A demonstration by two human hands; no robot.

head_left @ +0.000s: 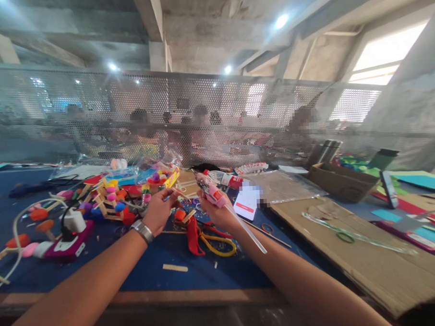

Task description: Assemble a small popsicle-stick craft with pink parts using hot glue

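My right hand [217, 212] is wrapped round a pink hot glue gun [214, 193]. Out of its back a long clear glue stick [247, 230] slants down over my forearm. To the left, my left hand [159, 211], with a metal watch [143, 231] at the wrist, pinches a thin wooden stick [181, 192] close to the gun's front. Whether the nozzle touches the stick cannot be made out. Below the hands lie red-handled scissors [194, 237] and a yellow loop [221, 247]. A loose flat wooden stick [175, 267] rests nearer the table's front edge.
A purple power strip [70, 242] with a white plug [74, 222] sits left, beside colourful pompoms and stick pieces [107, 201]. Beyond the right hand are a bottle [225, 179] and a lit phone [247, 202]. Cardboard [336, 244] covers the right; a perforated screen [208, 115] stands behind.
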